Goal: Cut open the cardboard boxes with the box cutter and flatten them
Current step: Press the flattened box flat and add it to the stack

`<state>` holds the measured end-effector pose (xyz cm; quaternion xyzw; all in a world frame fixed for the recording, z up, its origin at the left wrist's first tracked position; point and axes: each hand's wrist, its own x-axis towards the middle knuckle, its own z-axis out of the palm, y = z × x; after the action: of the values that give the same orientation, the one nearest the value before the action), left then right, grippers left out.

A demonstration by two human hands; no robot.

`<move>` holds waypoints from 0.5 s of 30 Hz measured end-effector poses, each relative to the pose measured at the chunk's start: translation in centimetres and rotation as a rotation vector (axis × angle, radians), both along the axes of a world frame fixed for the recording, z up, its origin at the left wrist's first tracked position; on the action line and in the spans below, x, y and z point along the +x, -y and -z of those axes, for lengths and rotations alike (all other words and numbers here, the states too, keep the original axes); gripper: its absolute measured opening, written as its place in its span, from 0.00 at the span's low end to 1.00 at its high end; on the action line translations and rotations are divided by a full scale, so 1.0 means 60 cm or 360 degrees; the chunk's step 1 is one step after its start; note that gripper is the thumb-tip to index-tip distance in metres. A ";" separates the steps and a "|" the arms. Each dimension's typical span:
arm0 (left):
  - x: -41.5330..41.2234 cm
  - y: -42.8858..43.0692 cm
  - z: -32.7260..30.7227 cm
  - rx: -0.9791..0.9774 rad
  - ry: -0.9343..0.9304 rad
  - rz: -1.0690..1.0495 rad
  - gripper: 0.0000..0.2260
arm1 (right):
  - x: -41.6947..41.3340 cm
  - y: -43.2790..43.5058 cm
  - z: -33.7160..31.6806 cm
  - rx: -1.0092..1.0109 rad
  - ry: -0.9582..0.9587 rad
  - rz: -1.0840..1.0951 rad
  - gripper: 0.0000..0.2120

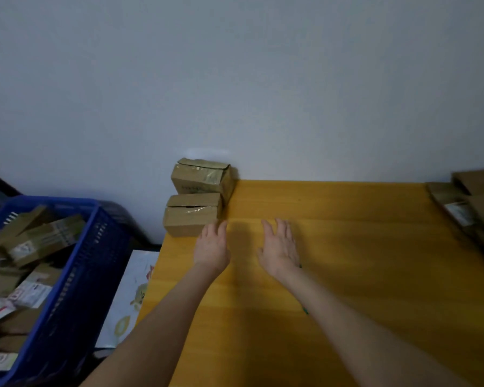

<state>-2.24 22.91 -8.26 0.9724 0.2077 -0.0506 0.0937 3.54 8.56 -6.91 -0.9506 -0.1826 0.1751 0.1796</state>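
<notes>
Two small taped cardboard boxes sit at the far left corner of the yellow table [347, 275]. The nearer box [192, 213] lies in front of the farther box [203, 178], which stands against the wall. My left hand [211, 247] reaches forward with straight fingers, its fingertips at the right front corner of the nearer box. My right hand [281, 247] hovers palm down with spread fingers over the bare tabletop, holding nothing. A thin green thing [305, 310] peeks out beside my right forearm. I see no box cutter plainly.
A pile of flattened cardboard [470, 208] lies at the table's far right edge. Left of the table stands a blue plastic crate [76, 275] filled with several small boxes. A printed sheet [129, 297] lies on the floor between crate and table. A plain wall is behind.
</notes>
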 end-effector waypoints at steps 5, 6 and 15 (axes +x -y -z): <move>0.015 -0.065 0.014 -0.0145 0.0016 -0.0175 0.30 | 0.016 -0.055 0.025 -0.0057 -0.0038 -0.0030 0.32; 0.019 -0.079 0.013 -0.0146 0.0026 -0.0219 0.29 | 0.022 -0.065 0.033 -0.0053 -0.0057 -0.0037 0.31; 0.033 -0.234 0.026 -0.0335 0.0207 -0.0733 0.33 | 0.065 -0.195 0.072 0.0366 -0.0644 0.0137 0.36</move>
<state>-0.27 36.95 -9.84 0.8856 0.4107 0.0135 0.2164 7.43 20.24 -11.25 -0.8764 -0.1209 0.3323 0.3271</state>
